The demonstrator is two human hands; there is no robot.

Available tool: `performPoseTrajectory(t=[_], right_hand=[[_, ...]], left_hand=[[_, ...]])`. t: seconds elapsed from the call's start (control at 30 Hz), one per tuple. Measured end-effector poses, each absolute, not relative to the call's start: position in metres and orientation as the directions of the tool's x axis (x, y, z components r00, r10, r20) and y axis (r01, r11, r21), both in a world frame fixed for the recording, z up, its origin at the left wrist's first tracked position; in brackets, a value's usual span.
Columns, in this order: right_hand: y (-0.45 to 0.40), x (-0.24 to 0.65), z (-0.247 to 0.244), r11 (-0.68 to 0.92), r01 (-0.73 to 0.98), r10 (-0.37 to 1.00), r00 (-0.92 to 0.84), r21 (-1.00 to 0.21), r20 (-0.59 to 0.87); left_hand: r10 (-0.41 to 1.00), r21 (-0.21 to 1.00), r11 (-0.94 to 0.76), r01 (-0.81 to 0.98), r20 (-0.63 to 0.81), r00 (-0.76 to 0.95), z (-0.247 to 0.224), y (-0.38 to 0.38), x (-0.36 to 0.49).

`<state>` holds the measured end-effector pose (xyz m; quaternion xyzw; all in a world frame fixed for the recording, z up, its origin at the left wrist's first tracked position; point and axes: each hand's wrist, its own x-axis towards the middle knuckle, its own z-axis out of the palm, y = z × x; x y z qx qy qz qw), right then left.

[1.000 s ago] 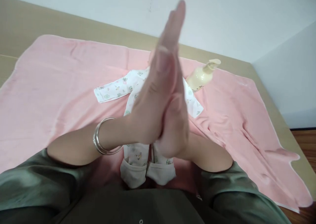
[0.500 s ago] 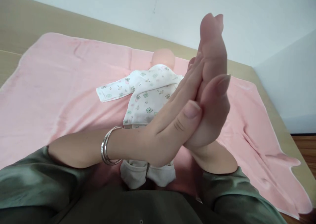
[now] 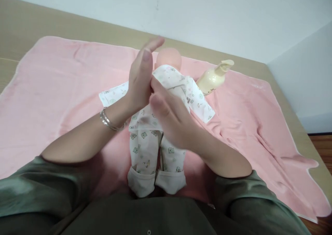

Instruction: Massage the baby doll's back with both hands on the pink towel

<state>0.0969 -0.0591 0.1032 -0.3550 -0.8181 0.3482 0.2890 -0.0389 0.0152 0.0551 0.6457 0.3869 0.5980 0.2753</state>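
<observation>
My left hand (image 3: pixel 141 77), with silver bangles (image 3: pixel 109 121) at its wrist, is raised with its fingers stretched out. Against it rests my right hand (image 3: pixel 173 114), its fingers extended and somewhat blurred, touching near the left palm. Neither hand holds a thing. Below them a baby doll (image 3: pixel 169 57) lies on its back, dressed in a white printed top (image 3: pixel 166 72) and matching trousers (image 3: pixel 145 150) with turned-up cuffs. My hands hide part of the doll's chest and one sleeve.
A cream pump bottle (image 3: pixel 212 79) lies tilted beside the doll's sleeve. Under everything spreads a pink blanket (image 3: pixel 64 72), rumpled at the right, on a wooden table (image 3: pixel 23 20). A white wall (image 3: pixel 207 17) rises behind it.
Both hands, pressed palm to palm before, have moved left and lower, and their fingers now point at different angles. The bottle and the doll's other sleeve have come into sight.
</observation>
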Motion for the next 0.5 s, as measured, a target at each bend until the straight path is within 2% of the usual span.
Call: performPoseTrajectory(t=[0.07,0.23,0.37,0.5], right_hand=[[-0.037,0.103,0.097,0.439,0.381,0.811,-0.558,-0.814,0.176],[0.005,0.105,0.059,0.518,0.606,0.844,-0.476,-0.604,0.246],[0.033,0.109,0.029,0.574,0.697,0.818,-0.513,-0.429,0.26],[0.058,0.125,0.021,0.531,0.755,0.847,-0.492,-0.385,0.202]], left_hand=[[0.776,0.759,-0.591,0.274,0.627,-0.063,0.029,0.036,-0.042],[0.861,0.769,-0.479,0.423,0.505,0.057,-0.006,0.057,-0.043],[0.87,0.755,-0.45,0.477,0.492,0.042,-0.015,0.063,-0.044],[0.886,0.769,-0.387,0.508,0.462,-0.026,-0.021,0.067,-0.044]])
